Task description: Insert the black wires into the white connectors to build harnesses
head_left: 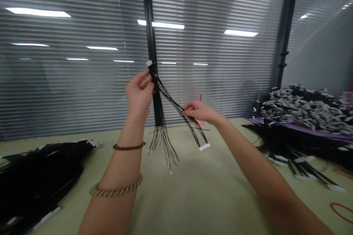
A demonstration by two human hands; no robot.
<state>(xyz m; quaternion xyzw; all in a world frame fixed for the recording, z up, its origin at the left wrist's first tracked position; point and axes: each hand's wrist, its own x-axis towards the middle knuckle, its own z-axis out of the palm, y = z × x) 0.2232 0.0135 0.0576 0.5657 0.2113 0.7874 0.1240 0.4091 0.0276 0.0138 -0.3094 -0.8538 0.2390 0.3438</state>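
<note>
In the head view, my left hand [141, 90] grips a black wire harness [165, 92] near its top, just below a white connector [149, 63]. Loose wire ends [165, 141] fan out downward from the held bundle, above the table. A branch of several wires runs to the right and ends in a wider white connector [204, 147]. My right hand [199, 111] pinches that branch between thumb and fingers, partway along its length. The fingertips of both hands are partly hidden by the wires and each other.
A dark pile of harnesses [44, 176] lies on the pale table [193, 198] at left. At right, a large heap with white connectors [306, 108] rests on something purple, with more harnesses [292, 154] before it. A red loop [342, 211] lies near the right edge. Window blinds [220, 77] stand behind.
</note>
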